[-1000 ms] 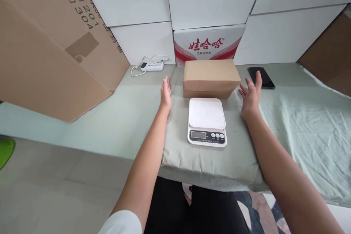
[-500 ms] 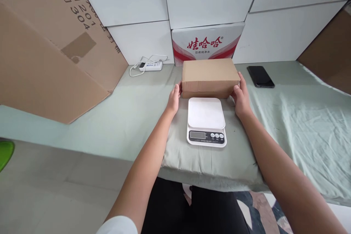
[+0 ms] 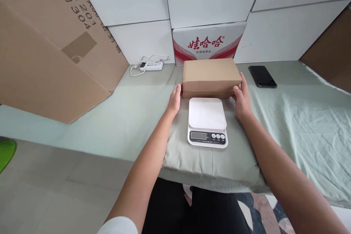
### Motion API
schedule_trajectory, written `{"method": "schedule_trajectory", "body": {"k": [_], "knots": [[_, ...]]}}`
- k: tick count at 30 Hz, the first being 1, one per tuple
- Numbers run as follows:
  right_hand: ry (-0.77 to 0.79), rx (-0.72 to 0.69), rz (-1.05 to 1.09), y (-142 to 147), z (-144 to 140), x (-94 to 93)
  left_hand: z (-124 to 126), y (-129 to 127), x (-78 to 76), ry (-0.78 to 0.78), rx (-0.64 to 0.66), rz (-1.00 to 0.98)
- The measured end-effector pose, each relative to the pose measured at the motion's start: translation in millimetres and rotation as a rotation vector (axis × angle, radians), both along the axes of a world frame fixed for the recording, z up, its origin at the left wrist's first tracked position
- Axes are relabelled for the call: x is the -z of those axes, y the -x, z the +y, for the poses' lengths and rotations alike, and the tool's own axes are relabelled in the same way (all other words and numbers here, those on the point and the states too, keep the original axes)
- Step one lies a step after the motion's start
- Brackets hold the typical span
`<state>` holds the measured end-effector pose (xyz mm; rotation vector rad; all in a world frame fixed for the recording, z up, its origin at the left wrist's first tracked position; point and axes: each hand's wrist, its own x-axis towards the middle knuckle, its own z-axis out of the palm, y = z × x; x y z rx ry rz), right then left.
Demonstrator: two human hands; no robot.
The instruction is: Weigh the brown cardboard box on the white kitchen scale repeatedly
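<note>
The left hand (image 3: 174, 98) and right hand (image 3: 242, 98) grip the brown cardboard box (image 3: 210, 76) between them, fingers against its ends, at twelve o'clock from the white digital scale (image 3: 207, 115).

Oblong brown cardboard box (image 3: 211, 70), closed, lying level on green cloth (image 3: 137, 117)

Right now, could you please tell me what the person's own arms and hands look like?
The left hand and right hand are both ungloved, and no watch or bracelet shows on either wrist. Both forearms are uncovered. A plain white sleeve shows on the left arm at the picture's bottom edge; no sleeve is in view on the right.
</note>
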<state>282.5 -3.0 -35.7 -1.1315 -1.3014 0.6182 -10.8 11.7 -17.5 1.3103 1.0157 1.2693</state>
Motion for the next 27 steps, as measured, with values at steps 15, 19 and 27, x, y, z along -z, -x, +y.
{"method": "schedule_trajectory", "body": {"k": [15, 19, 27], "knots": [[-0.282, 0.011, -0.058, 17, -95, -46.0, -91, 22, -27.9, -0.306, 0.018, -0.004], [-0.176, 0.06, -0.149, 13, -132, -24.7, -129, 30, -15.2, -0.205, 0.02, 0.015], [-0.124, 0.091, -0.185, 16, -138, -17.9, -131, 28, -11.5, -0.153, 0.013, -0.012]]}}
